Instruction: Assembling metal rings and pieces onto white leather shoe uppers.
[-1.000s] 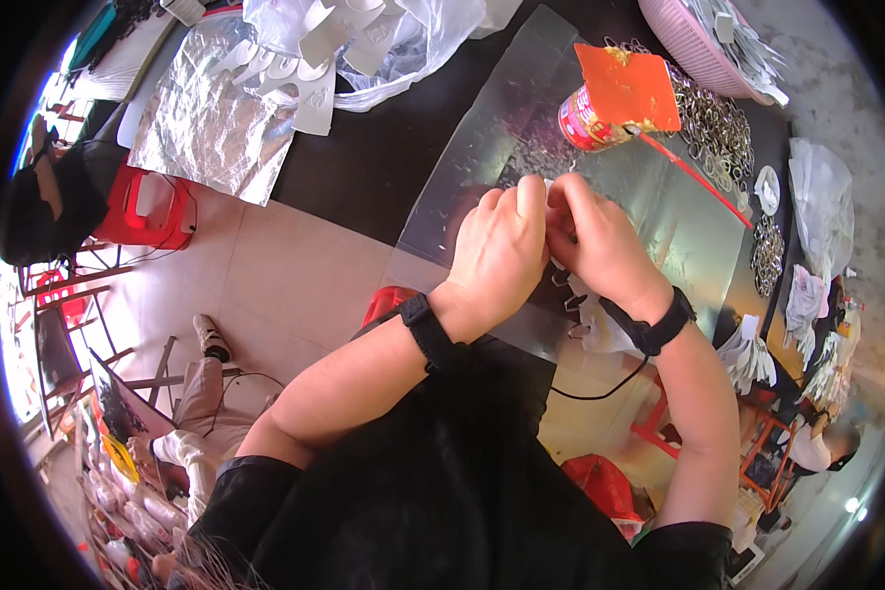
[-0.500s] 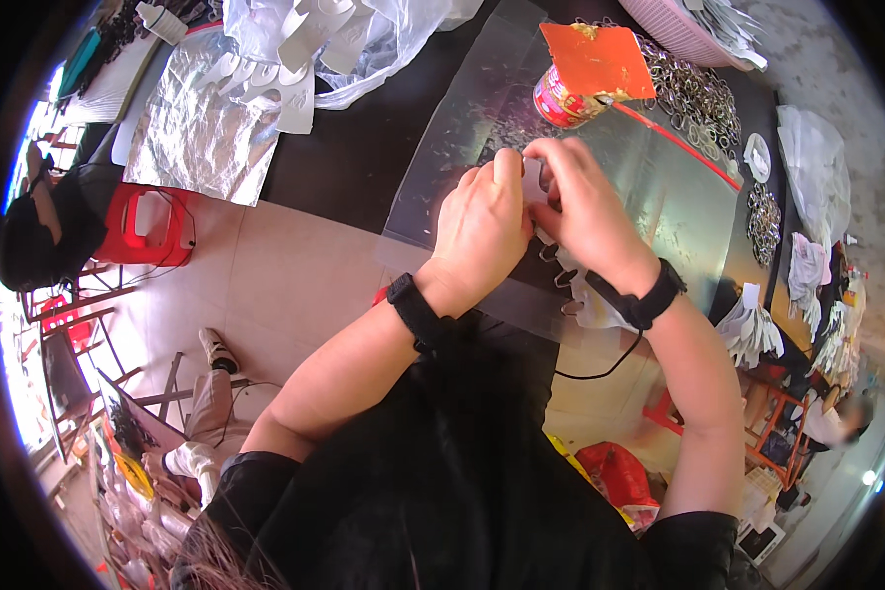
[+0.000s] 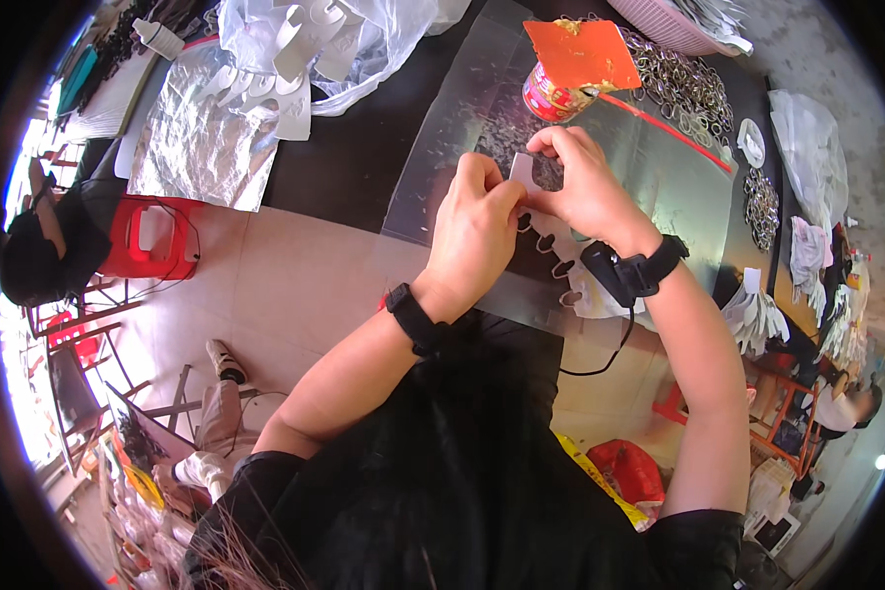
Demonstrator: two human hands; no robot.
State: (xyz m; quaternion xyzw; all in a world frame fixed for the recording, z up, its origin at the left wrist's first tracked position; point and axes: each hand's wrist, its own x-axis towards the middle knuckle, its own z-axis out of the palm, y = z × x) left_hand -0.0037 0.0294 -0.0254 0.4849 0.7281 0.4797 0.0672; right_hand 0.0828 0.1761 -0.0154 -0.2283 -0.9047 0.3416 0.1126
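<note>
Over the table's near edge, my left hand (image 3: 467, 231) pinches a pale strip with a scalloped edge (image 3: 523, 171), thumb and forefinger pressed together. My right hand (image 3: 590, 192) meets it from the other side. Its thumb presses on the strip beside my left fingertips, while the forefinger is raised and curved away. Below my right hand the strip's lower part (image 3: 600, 297) hangs down, with several small metal rings (image 3: 562, 267) along its scalloped side. Whether a ring sits between my fingertips is hidden.
A red tub (image 3: 551, 96) with an orange flap stands on the clear sheet (image 3: 442, 147), near a heap of metal rings (image 3: 683, 88). Far left are silver foil (image 3: 202, 147) and a plastic bag (image 3: 393, 59) with white cut pieces. A red stool (image 3: 152, 236) stands left.
My right forefinger has lifted away from the left fingertips, baring the strip's upper end. Both hands stay close together, and more of the ringed edge shows beneath them.
</note>
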